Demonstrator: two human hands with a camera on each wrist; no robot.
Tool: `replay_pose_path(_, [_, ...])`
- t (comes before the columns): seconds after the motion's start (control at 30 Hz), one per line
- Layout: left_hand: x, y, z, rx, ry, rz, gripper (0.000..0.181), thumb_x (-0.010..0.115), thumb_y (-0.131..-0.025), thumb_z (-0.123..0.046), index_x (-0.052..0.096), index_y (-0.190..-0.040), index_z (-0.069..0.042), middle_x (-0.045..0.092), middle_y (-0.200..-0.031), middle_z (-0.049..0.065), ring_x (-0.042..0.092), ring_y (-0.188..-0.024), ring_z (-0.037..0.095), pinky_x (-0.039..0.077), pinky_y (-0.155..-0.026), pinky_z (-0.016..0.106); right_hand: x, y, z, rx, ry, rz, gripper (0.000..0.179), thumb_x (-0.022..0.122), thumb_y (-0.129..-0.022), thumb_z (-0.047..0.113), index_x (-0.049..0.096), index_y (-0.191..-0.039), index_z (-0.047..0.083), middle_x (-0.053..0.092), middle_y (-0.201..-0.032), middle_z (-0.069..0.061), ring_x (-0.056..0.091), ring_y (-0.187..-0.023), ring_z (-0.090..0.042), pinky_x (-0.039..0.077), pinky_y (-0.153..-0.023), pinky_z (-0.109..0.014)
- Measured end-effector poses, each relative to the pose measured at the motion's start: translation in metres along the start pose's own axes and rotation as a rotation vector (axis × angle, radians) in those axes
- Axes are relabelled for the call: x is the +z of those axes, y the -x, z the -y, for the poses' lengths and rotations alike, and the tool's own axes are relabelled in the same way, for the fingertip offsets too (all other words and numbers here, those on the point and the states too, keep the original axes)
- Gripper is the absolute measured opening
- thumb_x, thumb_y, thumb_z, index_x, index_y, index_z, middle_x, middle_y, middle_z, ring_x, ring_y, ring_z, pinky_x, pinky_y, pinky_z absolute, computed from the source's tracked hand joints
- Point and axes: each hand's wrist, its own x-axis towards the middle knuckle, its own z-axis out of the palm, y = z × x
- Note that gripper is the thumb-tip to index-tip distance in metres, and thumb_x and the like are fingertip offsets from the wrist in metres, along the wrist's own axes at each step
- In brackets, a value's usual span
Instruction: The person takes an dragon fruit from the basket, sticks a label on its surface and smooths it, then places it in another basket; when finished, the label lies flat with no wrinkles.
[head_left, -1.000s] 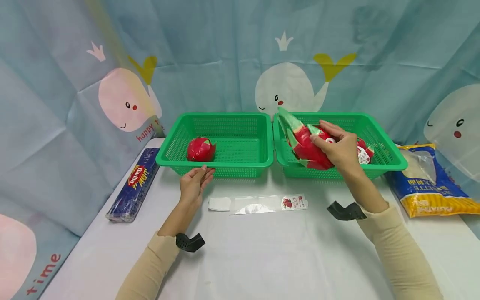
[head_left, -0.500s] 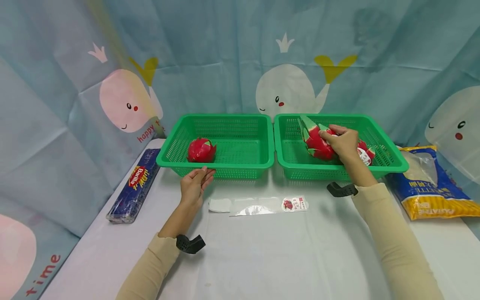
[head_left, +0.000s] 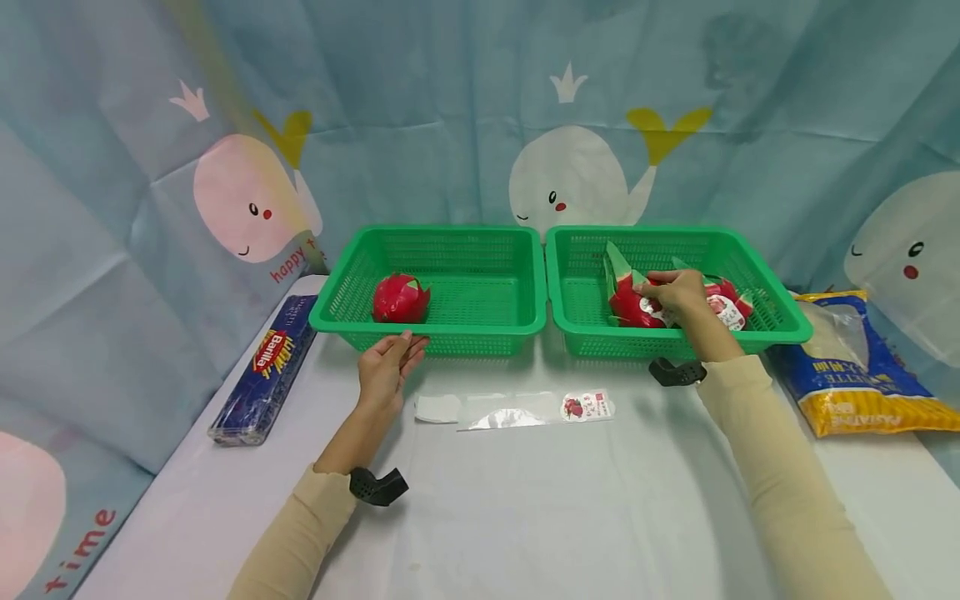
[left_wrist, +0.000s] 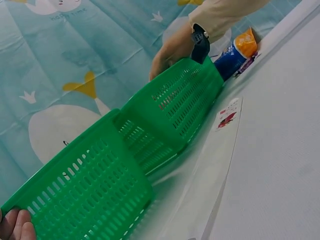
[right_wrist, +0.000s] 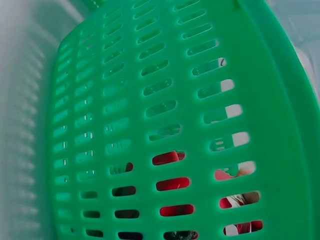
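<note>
In the head view, my right hand (head_left: 678, 298) reaches into the right green basket (head_left: 622, 337) and grips a dragon fruit (head_left: 627, 302) low inside it. That fruit has green-tipped scales and a white sticker. Just right of the hand lies another stickered dragon fruit (head_left: 738, 302), partly covered by the wrist. My left hand (head_left: 386, 367) holds the front rim of the left green basket (head_left: 480, 331), its fingers (left_wrist: 20, 226) showing at the basket wall. One dragon fruit (head_left: 400, 298) sits at the left in that basket. From the right wrist, the basket wall hides most of the fruit.
A clear plastic strip with a dragon fruit label (head_left: 517, 410) lies before the baskets. At the left is a blue Barilla spaghetti pack (head_left: 266, 371); a blue and yellow pasta bag (head_left: 855, 367) lies at the right. A whale-print curtain (head_left: 435, 117) hangs behind.
My right hand has lowered the dragon fruit from above the right basket's rim down into it, moving slightly right. My left hand has stayed at the left basket's rim.
</note>
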Motion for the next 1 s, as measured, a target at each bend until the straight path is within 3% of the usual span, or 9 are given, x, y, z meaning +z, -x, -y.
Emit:
replay_pose_path(0.3, [0.004,0.003,-0.006,0.009,0.016,-0.016,0.011,0.058,-0.09,-0.008,0.059,-0.08,-0.005,0.071,-0.074,0.001,0.07,-0.077,0.011,0.055,-0.076,0.023,-0.001,0.001,-0.004,-0.104,0.083,0.024,0.052,0.062,-0.087,0.027,0.048,-0.132,0.004,0.057,-0.095,-0.004,0.052,-0.055,-0.004,0.047,-0.052,-0.022])
replay_pose_path(0.47, [-0.002,-0.003,0.001,0.012,0.019,-0.028,0.014,0.057,-0.091,-0.016,0.058,-0.087,-0.003,0.071,-0.078,0.002,0.07,-0.08,0.013,0.053,-0.081,0.027,0.001,0.003,-0.003,-0.173,0.138,0.019,0.057,0.06,-0.088,0.033,0.045,-0.135,0.003,0.056,-0.119,-0.022,0.051,-0.052,-0.003,0.044,-0.049,-0.024])
replay_pose_path(0.53, [-0.004,-0.005,0.002,0.022,0.0,-0.036,0.017,0.058,-0.091,-0.018,0.057,-0.088,-0.002,0.071,-0.079,0.001,0.069,-0.081,0.013,0.051,-0.085,0.031,0.005,0.005,0.0,-0.235,0.164,-0.014,0.059,0.058,-0.089,0.036,0.043,-0.136,0.004,0.056,-0.123,-0.023,0.046,-0.045,-0.007,0.041,-0.045,-0.026])
replay_pose_path(0.6, [-0.006,-0.004,0.002,0.023,-0.024,-0.046,0.019,0.058,-0.09,-0.019,0.057,-0.089,-0.001,0.071,-0.079,0.0,0.069,-0.081,0.012,0.051,-0.087,0.031,0.012,0.009,0.007,-0.313,0.175,-0.053,0.06,0.058,-0.089,0.036,0.041,-0.137,0.005,0.052,-0.128,-0.022,0.057,-0.057,-0.017,0.044,-0.05,-0.031])
replay_pose_path(0.67, [-0.007,-0.004,0.001,0.028,-0.052,-0.054,0.019,0.059,-0.09,-0.019,0.057,-0.09,-0.001,0.071,-0.079,0.0,0.069,-0.081,0.012,0.051,-0.086,0.031,0.023,0.014,0.018,-0.397,0.189,-0.085,0.059,0.059,-0.089,0.036,0.042,-0.137,0.005,0.052,-0.13,-0.02,0.062,-0.086,-0.027,0.051,-0.067,-0.039])
replay_pose_path(0.7, [-0.008,-0.003,0.0,0.032,-0.064,-0.059,0.018,0.059,-0.09,-0.019,0.057,-0.089,-0.001,0.071,-0.079,0.0,0.069,-0.081,0.012,0.05,-0.087,0.032,0.03,0.016,0.026,-0.434,0.194,-0.091,0.059,0.06,-0.088,0.036,0.043,-0.136,0.006,0.05,-0.133,-0.018,0.058,-0.103,-0.031,0.05,-0.078,-0.043])
replay_pose_path(0.73, [-0.008,-0.003,0.0,0.038,-0.075,-0.063,0.018,0.059,-0.09,-0.019,0.057,-0.088,-0.001,0.071,-0.078,0.0,0.069,-0.081,0.012,0.051,-0.087,0.032,0.038,0.02,0.034,-0.47,0.192,-0.08,0.059,0.061,-0.088,0.036,0.043,-0.136,0.006,0.043,-0.14,-0.018,0.05,-0.117,-0.033,0.047,-0.088,-0.046])
replay_pose_path(0.8, [-0.007,-0.003,0.0,0.05,-0.086,-0.068,0.017,0.06,-0.089,-0.017,0.058,-0.087,-0.001,0.071,-0.077,0.0,0.07,-0.08,0.013,0.051,-0.086,0.032,0.056,0.028,0.053,-0.526,0.188,-0.038,0.06,0.063,-0.087,0.035,0.044,-0.136,0.007,0.046,-0.138,-0.017,0.035,-0.132,-0.034,0.039,-0.1,-0.051])
replay_pose_path(1.0, [-0.003,-0.005,0.002,0.074,-0.078,-0.061,0.013,0.06,-0.089,-0.013,0.059,-0.087,0.0,0.071,-0.074,-0.001,0.07,-0.075,0.012,0.055,-0.077,0.025,0.121,0.048,0.102,-0.56,0.103,0.231,0.062,0.063,-0.087,0.033,0.04,-0.138,0.007,0.046,-0.139,-0.014,0.04,-0.13,-0.027,0.039,-0.103,-0.044])
